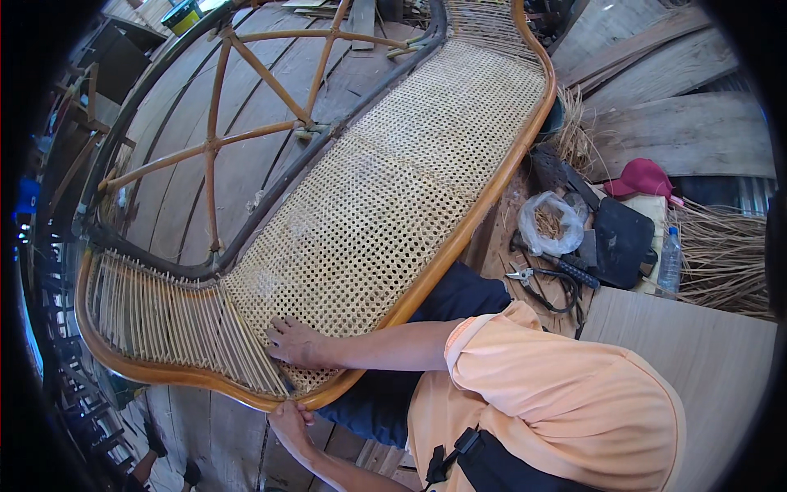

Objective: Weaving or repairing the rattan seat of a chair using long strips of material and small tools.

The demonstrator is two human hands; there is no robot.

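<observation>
The right hand lies flat, fingers part-spread, gripping nothing visible, on the pale woven-cane panel mid-frame — probably to steady it. Lower left-of-centre, the left hand curls against the glossy brown curved rim — whether pinching something, I cannot tell.

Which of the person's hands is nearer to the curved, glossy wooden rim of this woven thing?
The left. The left hand is at the lower edge of the wooden rim; the right hand lies farther in, on the woven cane panel.
</observation>
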